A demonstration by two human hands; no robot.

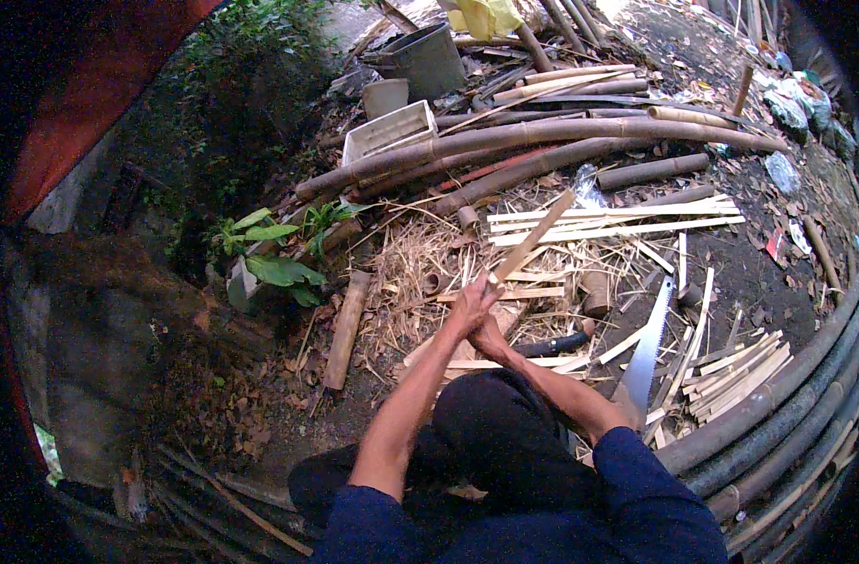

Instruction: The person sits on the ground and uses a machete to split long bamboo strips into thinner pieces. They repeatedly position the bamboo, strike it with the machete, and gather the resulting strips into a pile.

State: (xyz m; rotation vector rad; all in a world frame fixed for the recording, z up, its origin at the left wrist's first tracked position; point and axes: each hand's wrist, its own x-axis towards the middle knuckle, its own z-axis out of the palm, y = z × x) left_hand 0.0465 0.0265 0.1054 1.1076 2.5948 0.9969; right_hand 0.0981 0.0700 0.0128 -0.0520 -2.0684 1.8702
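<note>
A split bamboo strip (pixel 535 237) slants up and away from my two hands, in front of my knees. My left hand (pixel 471 305) is closed round its lower part. Pressed up close beneath, my right hand (pixel 489 336) is closed at the strip's lower end, its fingers partly hidden by the left. Just right of my hands lies a black curved handle-like piece (pixel 554 346) on the shavings. Farther right, a handsaw (pixel 648 352) stands slanted with its toothed blade pointing away from me.
Pale bamboo strips (pixel 617 221) lie beyond my hands, and a pile of short strips (pixel 738 378) is at the right. Long bamboo poles (pixel 542 136) cross the far side; others (pixel 768 414) curve along the right. A white crate (pixel 390 132) and leafy plant (pixel 277 268) are farther left.
</note>
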